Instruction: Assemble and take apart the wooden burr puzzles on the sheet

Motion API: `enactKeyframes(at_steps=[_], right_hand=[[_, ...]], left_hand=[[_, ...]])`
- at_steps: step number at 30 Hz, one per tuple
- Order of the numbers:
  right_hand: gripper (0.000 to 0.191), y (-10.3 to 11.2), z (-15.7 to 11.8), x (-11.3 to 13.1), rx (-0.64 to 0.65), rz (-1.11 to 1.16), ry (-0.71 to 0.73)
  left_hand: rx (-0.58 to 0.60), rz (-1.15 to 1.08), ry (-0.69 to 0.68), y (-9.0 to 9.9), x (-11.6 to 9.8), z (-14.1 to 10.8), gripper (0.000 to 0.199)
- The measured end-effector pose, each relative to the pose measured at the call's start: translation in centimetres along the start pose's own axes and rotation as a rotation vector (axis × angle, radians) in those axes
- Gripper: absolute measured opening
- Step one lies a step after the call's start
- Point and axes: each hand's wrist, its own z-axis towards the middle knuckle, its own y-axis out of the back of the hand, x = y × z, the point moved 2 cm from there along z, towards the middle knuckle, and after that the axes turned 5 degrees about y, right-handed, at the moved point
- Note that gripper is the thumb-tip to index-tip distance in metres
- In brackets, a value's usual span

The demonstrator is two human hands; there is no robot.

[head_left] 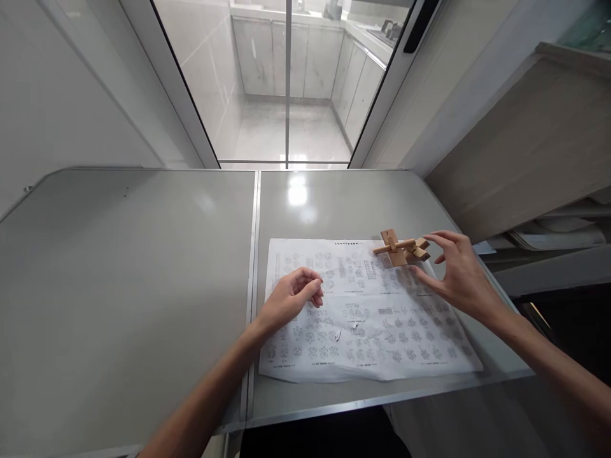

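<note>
A small wooden puzzle toy [397, 248], shaped like a plane with crossing bars and a flat slat, rests near the top right of a printed instruction sheet [334, 356]. Around its right end, my right hand [451, 267] has thumb and index finger spread apart; whether a fingertip touches the wood I cannot tell. My left hand [293, 296] hovers over or rests on the sheet's left part, its fingers curled in and the thumb close against them, with nothing visible in it. Rows of small line diagrams cover the sheet, which has two small torn spots [338, 335] near its middle.
The grey folding table [143, 286] has a metal seam [252, 254] left of the sheet. Beyond its far edge is a glass door [286, 83] onto a tiled kitchen. To the right stands a shelf unit [529, 152] with papers on it, close to the table.
</note>
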Motion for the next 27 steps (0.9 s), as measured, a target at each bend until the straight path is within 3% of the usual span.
enactKeyframes(at_steps=[8, 21, 27], right_hand=[[0.088, -2.7, -0.3, -1.3, -0.043, -0.035, -0.123], [0.08, -4.5, -1.2, -0.5, -0.143, -0.115, -0.24], [0.078, -3.6, -1.1, -1.0, -0.168, -0.164, -0.272]], left_hand=[[0.005, -0.015, 0.017, 0.1, -0.3, -0.2, 0.03], [0.036, -0.048, 0.025, 0.5, 0.1, -0.1, 0.033], [0.031, -0.042, 0.035, 0.8, -0.1, -0.3, 0.033]])
